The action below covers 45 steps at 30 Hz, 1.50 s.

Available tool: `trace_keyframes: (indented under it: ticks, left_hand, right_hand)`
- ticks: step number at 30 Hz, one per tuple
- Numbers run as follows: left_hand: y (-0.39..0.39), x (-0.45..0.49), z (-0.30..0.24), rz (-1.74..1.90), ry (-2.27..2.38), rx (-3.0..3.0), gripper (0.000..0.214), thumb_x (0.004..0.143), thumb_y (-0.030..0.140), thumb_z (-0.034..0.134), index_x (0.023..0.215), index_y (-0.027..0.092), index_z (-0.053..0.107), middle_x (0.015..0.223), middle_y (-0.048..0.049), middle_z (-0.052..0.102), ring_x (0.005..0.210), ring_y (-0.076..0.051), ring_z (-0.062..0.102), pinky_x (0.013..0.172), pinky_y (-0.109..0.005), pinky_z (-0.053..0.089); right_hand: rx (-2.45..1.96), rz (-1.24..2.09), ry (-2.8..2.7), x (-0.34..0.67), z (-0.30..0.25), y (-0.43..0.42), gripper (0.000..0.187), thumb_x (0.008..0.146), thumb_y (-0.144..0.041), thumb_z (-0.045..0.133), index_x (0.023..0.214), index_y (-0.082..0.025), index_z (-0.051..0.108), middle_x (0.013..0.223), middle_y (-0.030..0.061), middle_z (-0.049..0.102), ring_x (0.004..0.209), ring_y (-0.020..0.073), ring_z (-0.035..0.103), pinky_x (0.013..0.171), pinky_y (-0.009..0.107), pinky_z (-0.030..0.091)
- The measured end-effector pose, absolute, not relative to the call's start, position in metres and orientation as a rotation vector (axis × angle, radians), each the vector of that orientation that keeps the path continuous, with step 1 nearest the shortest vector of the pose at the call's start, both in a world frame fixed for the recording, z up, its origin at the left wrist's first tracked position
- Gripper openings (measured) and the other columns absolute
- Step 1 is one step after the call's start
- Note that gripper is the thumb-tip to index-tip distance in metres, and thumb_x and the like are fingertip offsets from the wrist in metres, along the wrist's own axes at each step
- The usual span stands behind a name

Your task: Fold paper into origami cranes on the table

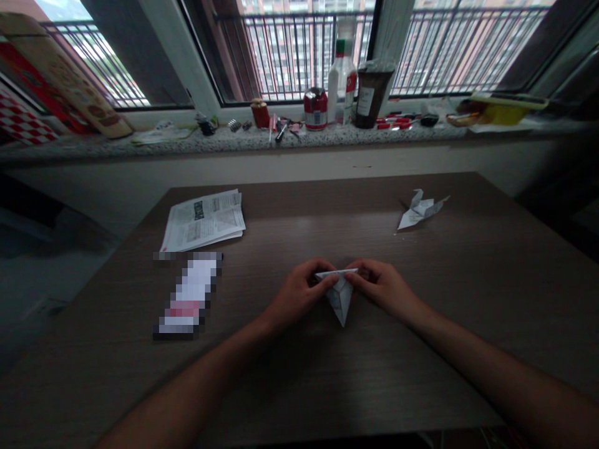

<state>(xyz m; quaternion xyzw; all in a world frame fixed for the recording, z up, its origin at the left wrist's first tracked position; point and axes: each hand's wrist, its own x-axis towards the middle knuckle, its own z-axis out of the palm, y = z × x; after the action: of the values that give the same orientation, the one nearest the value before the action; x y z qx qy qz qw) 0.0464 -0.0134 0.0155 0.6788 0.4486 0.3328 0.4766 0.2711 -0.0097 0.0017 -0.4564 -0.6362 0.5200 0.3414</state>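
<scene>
A small piece of folded paper (343,300), pale with crease lines, is held up between my hands with its point toward me. My left hand (311,280) pinches its upper left corner, thumb on the near face. On the other side, my right hand (373,279) grips the upper right corner, its thumb close to the left one. The fingers behind the paper are partly hidden. Farther off to the right, a folded paper crane (420,210) made of printed paper stands on the brown table (299,231).
Printed folded sheets (204,218) lie at the table's back left, with a blurred-out phone-like object (189,296) nearer me. On the windowsill (178,148) stand a red can (316,109), a clear bottle (344,81), a dark drink cup (369,96) and small tools.
</scene>
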Motion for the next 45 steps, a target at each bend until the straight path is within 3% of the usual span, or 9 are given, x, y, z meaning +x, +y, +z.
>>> trace_keyframes:
  ticks: [9, 22, 28, 45]
  left_hand:
    - [-0.0151, 0.0491, 0.0144, 0.828, 1.091, 1.692, 0.022, 0.097, 0.039, 0.066, 0.098, 0.017, 0.070, 0.090, -0.0026, 0.070, 0.084, -0.019, 0.065, 0.075, -0.028, 0.050]
    - [-0.0147, 0.0476, 0.0128, 0.838, 1.081, 1.606, 0.026, 0.097, 0.042, 0.065, 0.098, 0.017, 0.070, 0.089, -0.0028, 0.069, 0.082, -0.019, 0.064, 0.074, -0.028, 0.050]
    - [-0.0172, 0.0507, 0.0115, 0.841, 1.081, 1.605, 0.025, 0.097, 0.042, 0.067, 0.098, 0.016, 0.070, 0.088, -0.0035, 0.070, 0.080, -0.019, 0.065, 0.071, -0.028, 0.050]
    - [-0.0171, 0.0481, 0.0150, 0.844, 1.072, 1.534, 0.026, 0.097, 0.042, 0.066, 0.099, 0.016, 0.070, 0.086, -0.0040, 0.071, 0.079, -0.019, 0.065, 0.072, -0.028, 0.050]
  right_hand:
    - [-1.218, 1.339, -1.686, 0.2687, 0.0004, -0.0137, 0.035, 0.094, -0.056, 0.065, 0.095, -0.022, 0.073, 0.074, 0.0024, 0.069, 0.067, 0.0185, 0.062, 0.059, 0.029, 0.047]
    - [-1.252, 1.225, -1.712, 0.2686, 0.0016, -0.0142, 0.031, 0.093, -0.052, 0.067, 0.092, -0.021, 0.072, 0.072, 0.0012, 0.066, 0.065, 0.0173, 0.058, 0.056, 0.028, 0.042]
    - [-1.186, 1.254, -1.734, 0.2659, 0.0027, -0.0161, 0.030, 0.096, -0.050, 0.064, 0.094, -0.021, 0.071, 0.083, 0.0027, 0.069, 0.074, 0.0181, 0.061, 0.063, 0.028, 0.046]
    - [-1.226, 1.154, -1.728, 0.2668, 0.0034, -0.0153, 0.024, 0.094, -0.045, 0.065, 0.089, -0.022, 0.068, 0.080, 0.0025, 0.069, 0.073, 0.0185, 0.061, 0.063, 0.029, 0.046]
